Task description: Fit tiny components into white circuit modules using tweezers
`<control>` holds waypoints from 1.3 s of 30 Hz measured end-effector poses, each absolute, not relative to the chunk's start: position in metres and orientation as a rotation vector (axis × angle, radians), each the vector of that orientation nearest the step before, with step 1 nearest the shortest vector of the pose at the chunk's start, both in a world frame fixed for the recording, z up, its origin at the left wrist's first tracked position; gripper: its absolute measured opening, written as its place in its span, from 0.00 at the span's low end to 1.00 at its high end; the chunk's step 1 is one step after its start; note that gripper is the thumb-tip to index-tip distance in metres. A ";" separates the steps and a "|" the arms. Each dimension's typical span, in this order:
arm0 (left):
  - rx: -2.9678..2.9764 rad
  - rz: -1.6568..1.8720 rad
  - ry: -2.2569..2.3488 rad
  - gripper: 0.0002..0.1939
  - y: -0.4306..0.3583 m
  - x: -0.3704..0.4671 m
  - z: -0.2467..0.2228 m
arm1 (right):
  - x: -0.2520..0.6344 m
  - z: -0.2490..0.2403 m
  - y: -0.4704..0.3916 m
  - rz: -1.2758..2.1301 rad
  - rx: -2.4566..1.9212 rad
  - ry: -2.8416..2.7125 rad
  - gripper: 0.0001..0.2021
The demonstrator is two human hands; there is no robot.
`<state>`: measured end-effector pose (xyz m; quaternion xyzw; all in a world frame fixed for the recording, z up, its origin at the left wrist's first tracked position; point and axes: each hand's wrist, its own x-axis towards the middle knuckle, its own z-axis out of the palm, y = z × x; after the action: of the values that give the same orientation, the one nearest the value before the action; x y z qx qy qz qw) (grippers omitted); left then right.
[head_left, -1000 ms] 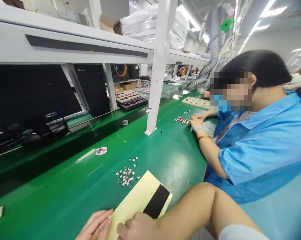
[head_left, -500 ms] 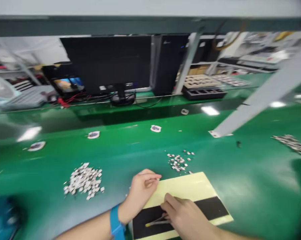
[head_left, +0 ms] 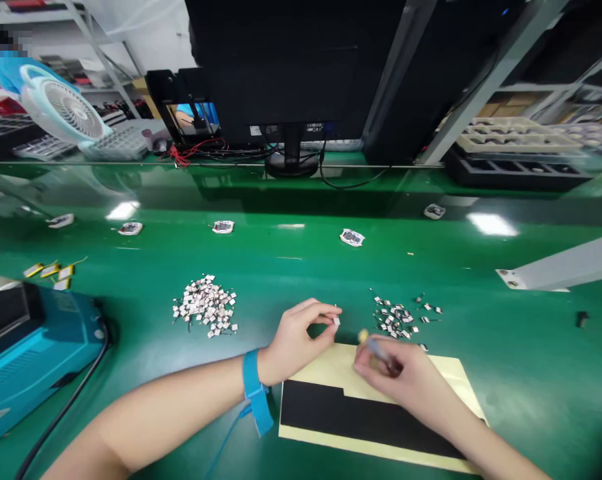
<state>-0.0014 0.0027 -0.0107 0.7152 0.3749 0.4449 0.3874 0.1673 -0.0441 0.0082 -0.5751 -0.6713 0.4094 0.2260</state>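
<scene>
My left hand [head_left: 301,337], with a blue strap [head_left: 252,380] on its wrist, pinches a small white square part [head_left: 336,321] between thumb and fingers. It is held just above the back edge of a yellow sheet [head_left: 325,360] bearing a wide black strip [head_left: 325,403]. To the right, my right hand [head_left: 401,370] is closed around tweezers [head_left: 378,348], blurred by motion, their yellow-tipped end pointing up and left. That hand hovers over the sheet. Behind it lies a loose cluster of small parts [head_left: 397,321]. A denser pile of similar white parts [head_left: 205,305] sits left of my left hand.
A teal machine [head_left: 55,353] with a black cable stands at left, near several yellow pieces [head_left: 51,269]. Several white oval pieces [head_left: 352,237] line the bench's back. Behind are a monitor [head_left: 291,73], a fan [head_left: 65,107] and black trays [head_left: 521,170]. A metal post [head_left: 571,260] rises at right.
The head view has tilted down and shifted left. My right hand has lifted off the black strip, and the tweezers have turned from pointing left to pointing up. The left hand still pinches near the sheet's back edge.
</scene>
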 end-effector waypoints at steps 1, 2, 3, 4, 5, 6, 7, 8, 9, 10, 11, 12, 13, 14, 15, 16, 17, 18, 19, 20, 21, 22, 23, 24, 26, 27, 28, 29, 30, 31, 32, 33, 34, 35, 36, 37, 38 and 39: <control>1.853 1.148 0.951 0.09 0.002 -0.002 -0.011 | 0.170 0.008 -0.039 1.151 -1.559 -1.726 0.08; 1.893 1.158 0.944 0.09 0.002 -0.002 -0.011 | 0.171 0.006 -0.036 1.171 -1.522 -1.608 0.09; 1.935 1.163 0.934 0.09 0.001 -0.002 -0.011 | 0.172 0.005 -0.033 1.195 -1.478 -1.504 0.09; 1.978 1.169 0.923 0.10 0.000 -0.002 -0.011 | 0.173 0.003 -0.031 1.225 -1.429 -1.419 0.09; 2.019 1.171 0.913 0.10 -0.001 -0.002 -0.010 | 0.172 0.002 -0.030 1.259 -1.386 -1.353 0.08; 2.054 1.174 0.905 0.11 -0.002 -0.002 -0.010 | 0.171 0.001 -0.030 1.292 -1.356 -1.302 0.08; 2.085 1.175 0.899 0.11 -0.002 -0.002 -0.010 | 0.169 0.000 -0.031 1.325 -1.337 -1.264 0.08; 2.111 1.177 0.894 0.11 -0.003 -0.001 -0.009 | 0.168 0.000 -0.031 1.353 -1.325 -1.237 0.07; 2.131 1.178 0.889 0.11 -0.003 -0.001 -0.009 | 0.166 0.000 -0.032 1.375 -1.316 -1.218 0.07; 2.146 1.181 0.880 0.11 -0.003 0.000 -0.008 | 0.164 0.001 -0.032 1.394 -1.309 -1.205 0.07; 2.157 1.185 0.866 0.11 -0.003 0.000 -0.008 | 0.162 0.001 -0.033 1.412 -1.302 -1.197 0.07; 2.163 1.189 0.855 0.11 -0.003 0.000 -0.008 | 0.161 0.001 -0.033 1.426 -1.295 -1.193 0.07; 2.167 1.192 0.845 0.11 -0.003 0.001 -0.008 | 0.160 0.002 -0.033 1.435 -1.290 -1.193 0.06; 2.171 1.194 0.837 0.11 -0.003 0.001 -0.009 | 0.159 0.001 -0.034 1.439 -1.286 -1.194 0.06; 2.175 1.194 0.833 0.11 -0.002 0.001 -0.009 | 0.158 0.001 -0.034 1.440 -1.284 -1.196 0.06; 2.179 1.197 0.831 0.11 -0.002 0.001 -0.009 | 0.158 0.001 -0.034 1.441 -1.281 -1.196 0.06; 2.181 1.202 0.830 0.11 -0.002 0.002 -0.009 | 0.158 0.001 -0.034 1.443 -1.277 -1.195 0.05; 2.181 1.209 0.827 0.10 -0.002 0.002 -0.009 | 0.158 0.001 -0.034 1.450 -1.273 -1.194 0.05; 2.180 1.218 0.821 0.10 -0.002 0.002 -0.009 | 0.158 0.002 -0.034 1.459 -1.268 -1.191 0.05; 2.177 1.224 0.818 0.10 -0.002 0.002 -0.008 | 0.158 0.002 -0.034 1.472 -1.264 -1.189 0.05; 2.174 1.227 0.816 0.10 -0.002 0.002 -0.008 | 0.158 0.002 -0.034 1.485 -1.263 -1.185 0.05; 2.173 1.226 0.814 0.10 -0.002 0.002 -0.007 | 0.158 0.002 -0.034 1.495 -1.264 -1.180 0.05; 2.174 1.219 0.813 0.10 -0.002 0.002 -0.006 | 0.159 0.003 -0.034 1.505 -1.266 -1.176 0.05; 2.178 1.211 0.811 0.10 -0.002 0.002 -0.005 | 0.159 0.002 -0.034 1.512 -1.268 -1.173 0.05; 2.190 1.198 0.803 0.10 -0.002 0.001 -0.004 | 0.159 0.002 -0.034 1.513 -1.276 -1.172 0.05; 2.192 1.194 0.802 0.10 -0.002 0.001 -0.003 | 0.158 0.002 -0.034 1.509 -1.279 -1.172 0.05; 2.191 1.190 0.806 0.11 -0.002 0.001 -0.003 | 0.158 0.001 -0.034 1.507 -1.281 -1.173 0.06; 2.188 1.186 0.812 0.11 -0.002 0.001 -0.003 | 0.158 0.001 -0.034 1.505 -1.284 -1.169 0.06; 2.183 1.183 0.818 0.11 -0.002 0.001 -0.003 | 0.158 0.000 -0.034 1.505 -1.284 -1.165 0.06; 2.179 1.179 0.824 0.11 -0.002 0.001 -0.003 | 0.158 0.000 -0.034 1.507 -1.277 -1.158 0.06; 2.179 1.177 0.829 0.11 -0.002 0.001 -0.003 | 0.158 -0.001 -0.033 1.511 -1.266 -1.151 0.05; 2.180 1.177 0.830 0.11 -0.001 0.002 -0.003 | 0.158 -0.001 -0.033 1.514 -1.256 -1.145 0.05; 2.186 1.181 0.826 0.11 -0.001 0.002 -0.003 | 0.158 -0.002 -0.033 1.517 -1.248 -1.140 0.05; 2.196 1.188 0.821 0.11 0.000 0.002 -0.004 | 0.158 -0.002 -0.033 1.519 -1.248 -1.137 0.05; 2.208 1.197 0.813 0.11 0.000 0.002 -0.004 | 0.158 -0.002 -0.032 1.520 -1.254 -1.135 0.05; 2.224 1.203 0.802 0.10 0.001 0.002 -0.004 | 0.158 -0.002 -0.032 1.519 -1.269 -1.133 0.05; 2.242 1.205 0.791 0.10 0.001 0.002 -0.004 | 0.157 -0.002 -0.032 1.517 -1.285 -1.129 0.05; 2.261 1.200 0.779 0.10 0.001 0.002 -0.004 | 0.156 -0.001 -0.033 1.514 -1.296 -1.121 0.05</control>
<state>0.0018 0.0006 -0.0040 0.8222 0.2831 0.4364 0.2309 0.1563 -0.0325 -0.0012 -0.5158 -0.4460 0.6024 0.4149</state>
